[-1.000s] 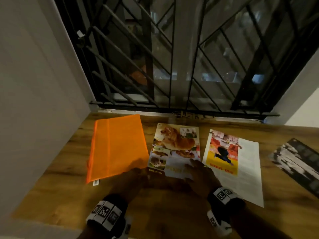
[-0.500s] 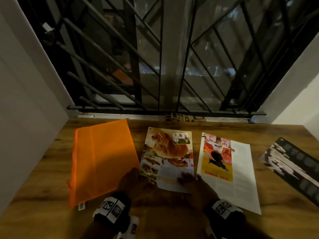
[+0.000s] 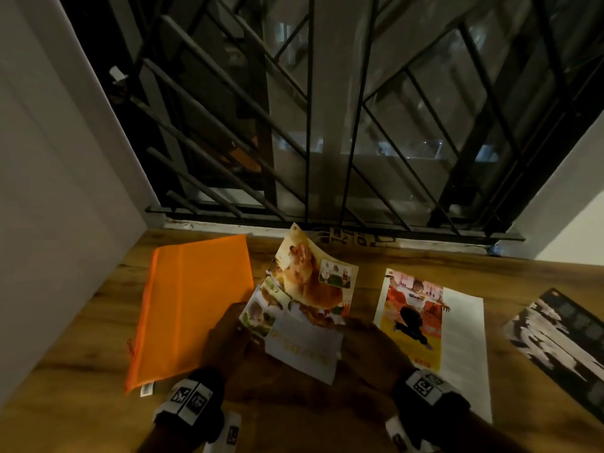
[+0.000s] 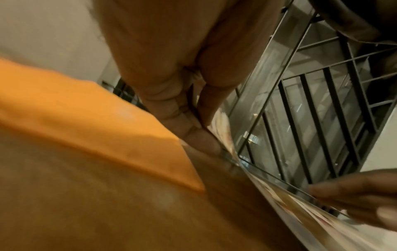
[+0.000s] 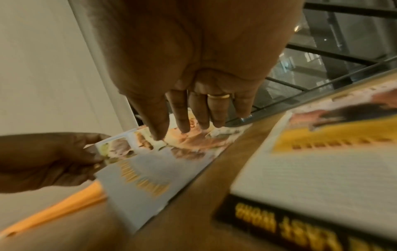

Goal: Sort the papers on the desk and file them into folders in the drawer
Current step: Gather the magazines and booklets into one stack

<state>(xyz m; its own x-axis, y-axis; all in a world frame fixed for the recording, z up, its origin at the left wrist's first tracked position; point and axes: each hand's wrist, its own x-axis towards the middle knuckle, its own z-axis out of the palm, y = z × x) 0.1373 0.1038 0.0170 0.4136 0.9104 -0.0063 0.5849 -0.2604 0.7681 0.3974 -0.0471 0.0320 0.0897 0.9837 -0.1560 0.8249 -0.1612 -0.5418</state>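
Dog leaflet (image 3: 310, 308) raised off desk (image 3: 81, 322): your left hand (image 3: 225, 338) pinches its 9 o'clock edge; your right hand (image 3: 369, 344), fingers extended, touches its 3 o'clock side.

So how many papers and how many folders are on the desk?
Papers: 3, namely dog page, yellow page, grey page
Folders: 1, namely orange folder
Total: 4
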